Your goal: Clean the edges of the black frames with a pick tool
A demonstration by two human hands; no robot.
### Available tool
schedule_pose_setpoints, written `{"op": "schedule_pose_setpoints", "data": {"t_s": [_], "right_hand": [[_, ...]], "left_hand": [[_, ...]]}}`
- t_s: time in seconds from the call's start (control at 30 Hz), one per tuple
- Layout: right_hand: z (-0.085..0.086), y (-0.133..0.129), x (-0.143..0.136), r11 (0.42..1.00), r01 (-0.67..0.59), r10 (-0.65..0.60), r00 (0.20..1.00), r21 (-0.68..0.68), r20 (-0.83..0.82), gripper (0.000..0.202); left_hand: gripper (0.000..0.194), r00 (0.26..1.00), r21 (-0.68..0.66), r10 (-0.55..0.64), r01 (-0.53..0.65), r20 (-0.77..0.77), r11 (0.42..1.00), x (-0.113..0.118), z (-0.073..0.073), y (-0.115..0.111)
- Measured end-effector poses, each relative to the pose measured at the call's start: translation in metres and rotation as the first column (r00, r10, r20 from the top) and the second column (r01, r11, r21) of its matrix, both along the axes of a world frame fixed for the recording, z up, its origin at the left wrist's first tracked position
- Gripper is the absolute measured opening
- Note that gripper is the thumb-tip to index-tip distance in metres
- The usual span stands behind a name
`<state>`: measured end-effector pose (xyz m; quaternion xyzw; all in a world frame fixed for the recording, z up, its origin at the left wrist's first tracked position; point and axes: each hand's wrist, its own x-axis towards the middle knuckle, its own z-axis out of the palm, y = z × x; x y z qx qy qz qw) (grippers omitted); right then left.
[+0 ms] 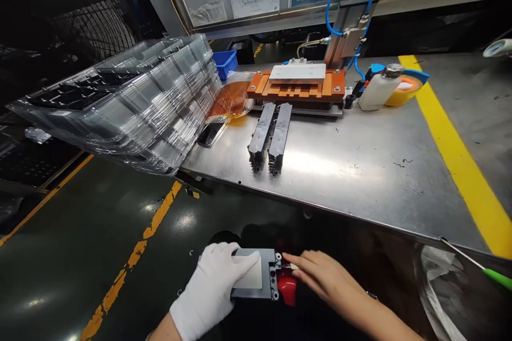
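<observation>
Left hand [210,287]: mine's gloved, wrapped around a gray box [268,278], thumb on its pale patch [253,278]
Right hand [325,277]: bare, I'm pinching some small tool [294,266] at the box's right end
Gray box: near middle, just this side of my bench [340,170]
Bench: two gray bars [262,130] near the orange press [296,89], clear trays [160,101] stacked left

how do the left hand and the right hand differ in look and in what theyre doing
The left hand wears a white glove, while the right hand is bare. The left hand grips the grey part, but the right hand pinches a small slender piece beside that part's end. Both hands are on the near side of the metal bench.
</observation>
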<state>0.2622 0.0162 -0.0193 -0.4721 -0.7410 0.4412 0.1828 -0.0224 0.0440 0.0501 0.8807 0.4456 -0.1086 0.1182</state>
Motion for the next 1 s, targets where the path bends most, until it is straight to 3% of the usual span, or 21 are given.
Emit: {"op": "schedule_pose_setpoints", "data": {"t_s": [0.03, 0.1, 0.17, 0.27, 0.43, 1.0], "right_hand": [[0.004, -0.005, -0.004, 0.985, 0.023, -0.035, 0.997, -0.171, -0.067, 0.042], [0.010, -0.013, -0.013, 0.882, 0.039, -0.132, 0.977, -0.469, -0.166, 0.045], [0.013, -0.019, -0.023, 0.793, 0.053, -0.216, 0.956, -0.607, -0.200, 0.048], [0.010, -0.022, -0.034, 0.773, 0.098, -0.271, 0.944, -0.627, -0.187, 0.048], [0.008, -0.020, -0.038, 0.759, 0.071, -0.255, 0.947, -0.647, -0.196, 0.047], [0.016, -0.015, -0.036, 0.772, 0.129, -0.281, 0.948, -0.623, -0.152, 0.043]], "left_hand": [[0.076, 1.000, 0.032, 0.030, -0.030, -0.008, 0.999, -0.001, -0.006, -0.003], [0.074, 0.996, 0.098, 0.085, -0.082, -0.028, 0.992, 0.000, -0.015, -0.009], [0.074, 0.993, 0.137, 0.108, -0.102, -0.042, 0.985, 0.002, -0.019, -0.013], [0.077, 0.993, 0.149, 0.111, -0.103, -0.048, 0.983, 0.007, -0.018, -0.014], [0.077, 0.991, 0.154, 0.132, -0.126, -0.027, 0.980, 0.008, -0.017, -0.013], [0.080, 0.991, 0.190, 0.133, -0.127, -0.023, 0.974, 0.008, -0.017, -0.011]]}}
